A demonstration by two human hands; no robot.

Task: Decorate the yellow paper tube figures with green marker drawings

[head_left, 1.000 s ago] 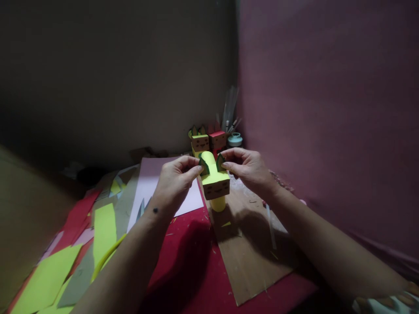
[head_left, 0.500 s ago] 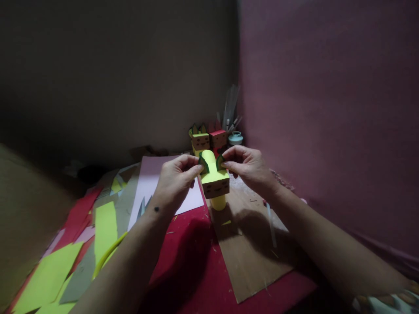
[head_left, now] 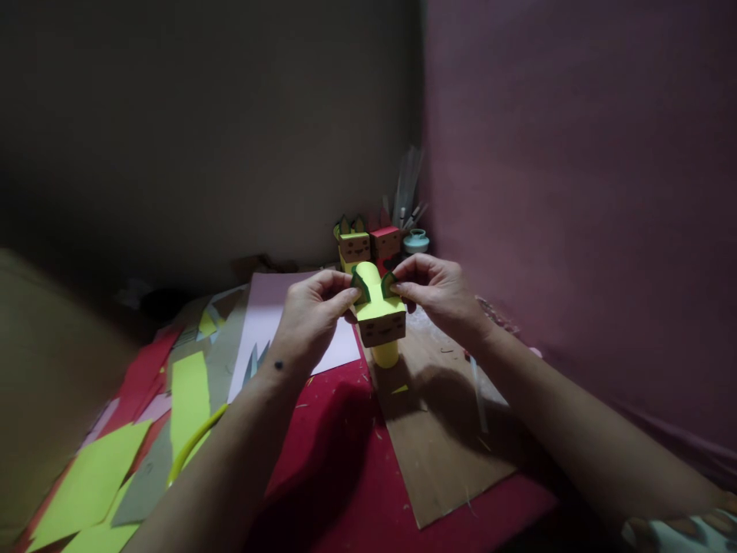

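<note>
A yellow paper animal figure [head_left: 380, 309] with a brown face drawn on its box-shaped head is between my hands, above a brown cardboard sheet. Its left paper ear [head_left: 360, 287], brown with a dark green edge, is pinched by the thumb and fingers of my left hand [head_left: 315, 309]. On the other side my right hand [head_left: 441, 293] pinches the matching right ear [head_left: 388, 286]. Both ears stand up from the top of the head. A yellow rolled paper tube [head_left: 385, 355] shows below the head.
Two finished-looking box figures, one yellow [head_left: 355, 247] and one red [head_left: 385, 243], stand behind, near a teal jar [head_left: 415, 242]. Scissors with a yellow handle [head_left: 193, 445] lie partly under my left forearm. Coloured paper scraps [head_left: 92, 480] cover the left. The cardboard sheet [head_left: 454, 476] rests on a red surface.
Both hands stay pinched on the ears. The figure's head looks slightly turned or tilted; the whole view has shifted a little.
</note>
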